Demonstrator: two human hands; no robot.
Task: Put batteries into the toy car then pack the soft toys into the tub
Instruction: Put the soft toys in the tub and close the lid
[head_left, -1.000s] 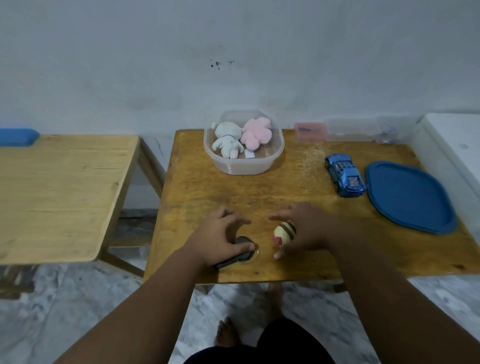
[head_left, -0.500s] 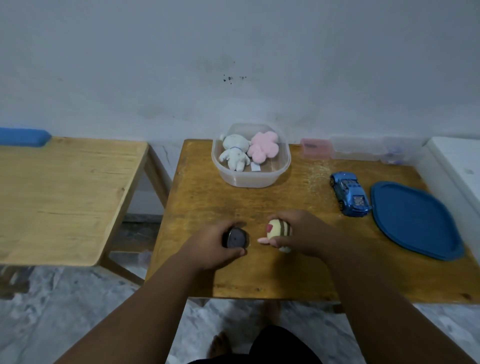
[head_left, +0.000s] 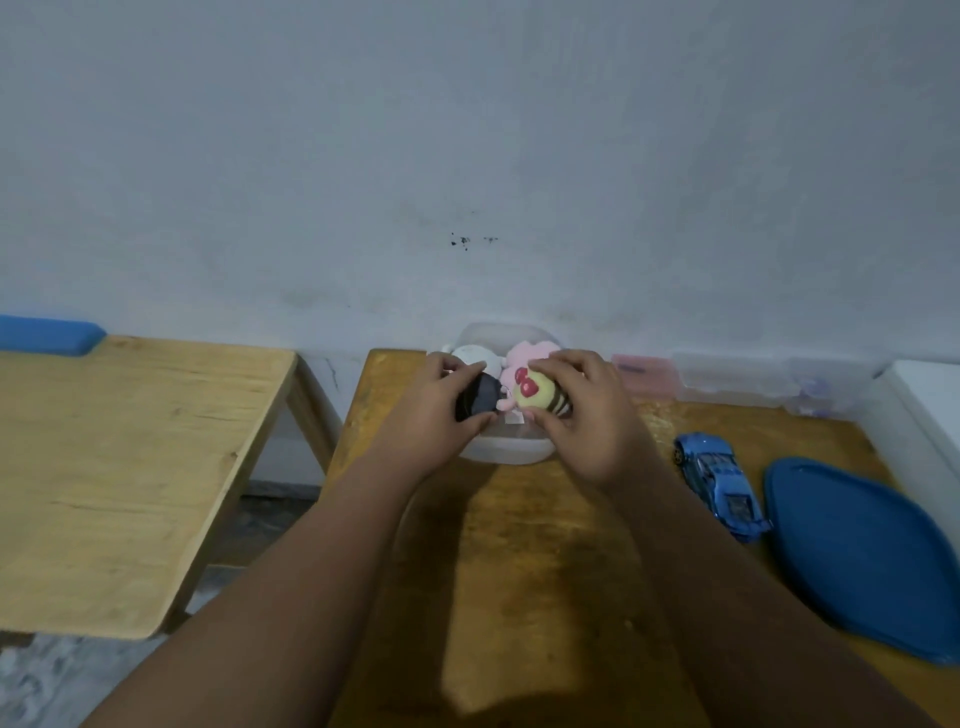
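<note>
Two hands hover over tub (head_left: 506, 453) at 12 o'clock of tabletop (head_left: 545, 597). Your left hand (head_left: 434, 415) grips dark toy (head_left: 480, 399); your right hand (head_left: 592, 415) grips yellow striped toy (head_left: 540, 397); held toys touch. Inside tub lie white toy (head_left: 470, 356), pink toy (head_left: 522, 353). At 3 o'clock toy car (head_left: 719, 483), just beside blue lid (head_left: 857, 561).

We can read no text, brand or number here: the dark mark on the pink box (head_left: 641, 371) is too blurred, and the toy car (head_left: 719, 480) bears no legible marking.
</note>
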